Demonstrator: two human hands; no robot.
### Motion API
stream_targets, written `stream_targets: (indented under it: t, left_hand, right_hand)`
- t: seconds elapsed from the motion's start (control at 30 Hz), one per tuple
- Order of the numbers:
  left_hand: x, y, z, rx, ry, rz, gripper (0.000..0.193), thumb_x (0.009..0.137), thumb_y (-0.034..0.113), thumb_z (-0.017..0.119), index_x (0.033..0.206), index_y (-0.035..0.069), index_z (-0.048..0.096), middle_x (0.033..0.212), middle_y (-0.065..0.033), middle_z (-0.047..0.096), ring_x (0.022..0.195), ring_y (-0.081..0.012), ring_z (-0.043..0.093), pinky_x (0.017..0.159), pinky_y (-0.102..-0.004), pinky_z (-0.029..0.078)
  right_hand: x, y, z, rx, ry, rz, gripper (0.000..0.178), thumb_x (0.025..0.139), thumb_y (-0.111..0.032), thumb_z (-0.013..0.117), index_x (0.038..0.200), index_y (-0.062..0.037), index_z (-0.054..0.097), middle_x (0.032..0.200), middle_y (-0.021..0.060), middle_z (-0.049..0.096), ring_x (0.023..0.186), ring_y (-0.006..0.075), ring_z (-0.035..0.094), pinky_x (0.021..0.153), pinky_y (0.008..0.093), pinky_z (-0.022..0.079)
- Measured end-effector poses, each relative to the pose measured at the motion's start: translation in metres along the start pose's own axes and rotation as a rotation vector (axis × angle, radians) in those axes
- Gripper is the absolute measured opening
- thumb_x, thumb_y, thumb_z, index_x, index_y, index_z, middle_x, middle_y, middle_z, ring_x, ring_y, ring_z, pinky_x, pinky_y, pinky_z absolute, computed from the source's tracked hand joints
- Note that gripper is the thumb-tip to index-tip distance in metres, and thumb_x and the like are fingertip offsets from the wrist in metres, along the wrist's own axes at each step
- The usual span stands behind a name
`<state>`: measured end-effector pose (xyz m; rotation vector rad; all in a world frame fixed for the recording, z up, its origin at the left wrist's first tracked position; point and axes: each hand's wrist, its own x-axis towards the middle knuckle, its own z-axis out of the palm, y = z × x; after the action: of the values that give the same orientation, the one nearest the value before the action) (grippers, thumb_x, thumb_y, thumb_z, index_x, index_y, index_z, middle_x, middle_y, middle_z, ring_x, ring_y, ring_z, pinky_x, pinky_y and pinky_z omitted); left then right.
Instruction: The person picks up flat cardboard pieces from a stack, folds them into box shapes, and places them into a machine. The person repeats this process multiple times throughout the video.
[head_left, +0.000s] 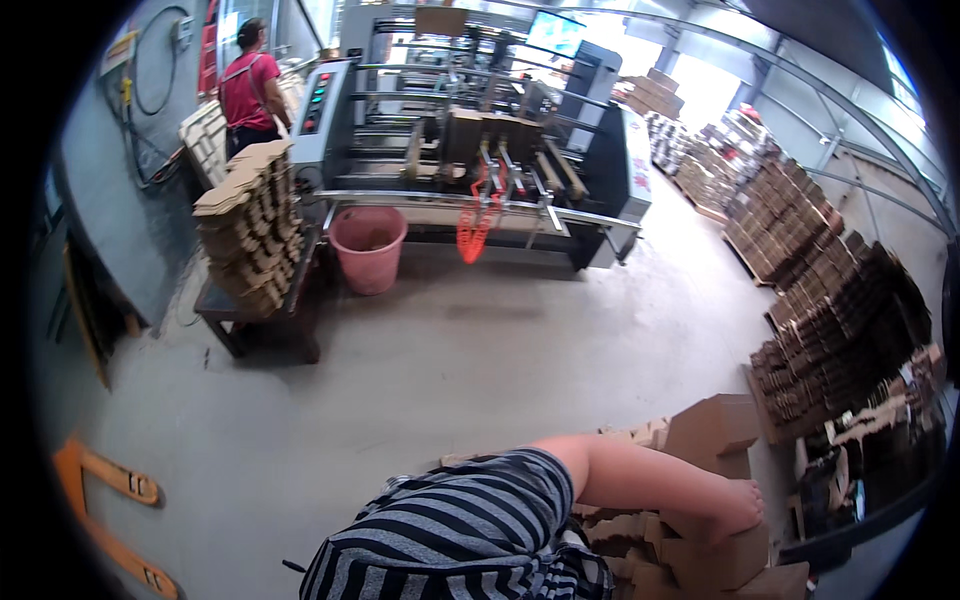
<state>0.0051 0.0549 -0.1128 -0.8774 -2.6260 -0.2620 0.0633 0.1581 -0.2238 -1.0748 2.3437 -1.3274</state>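
My left arm, in a striped short sleeve, reaches across to the lower right. At its end, my left hand [738, 508] is curled against a brown folded cardboard piece [728, 562], its fingers partly hidden. Just beyond the hand a larger cardboard piece [712, 428] stands tilted up. More flattened cardboard [625, 535] lies piled below my forearm. My right hand does not show.
Ahead stands a large machine [470, 210] with an orange coiled hose [470, 235]. Left of it are a pink bin [368, 250], stacked cardboard [250, 230] on a low table, and a co-worker [250, 85]. Cardboard stacks [785, 225] line the right; an orange pallet jack [120, 478] sits lower left.
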Motion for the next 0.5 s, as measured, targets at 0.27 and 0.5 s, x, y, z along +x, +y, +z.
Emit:
stream_targets:
  t: [0.27, 0.5]
  left_hand:
    - [-0.015, 0.011, -0.020, 0.003, -0.031, -0.012, 0.092, 0.039, 0.054, 0.079, 0.105, -0.005, 0.055, 0.104, -0.0148, 0.059, 0.099, -0.0288, 0.055, 0.091, -0.0366, 0.037]
    - [-0.010, -0.007, -0.035, -0.011, -0.253, 0.056, 0.097, 0.042, 0.055, 0.081, 0.114, -0.004, 0.052, 0.111, -0.0140, 0.059, 0.106, -0.0276, 0.055, 0.092, -0.0380, 0.039]
  right_hand:
    - [-0.022, 0.003, -0.006, -0.020, 0.105, 0.106, 0.070, 0.076, -0.027, 0.070, 0.131, 0.0045, 0.042, 0.130, 0.0211, 0.049, 0.121, 0.0333, 0.045, 0.102, 0.0408, 0.036]
    - [-0.036, -0.001, -0.009, -0.047, 0.163, 0.143, 0.072, 0.076, -0.029, 0.071, 0.131, 0.0051, 0.041, 0.130, 0.0222, 0.048, 0.121, 0.0342, 0.045, 0.102, 0.0413, 0.035]
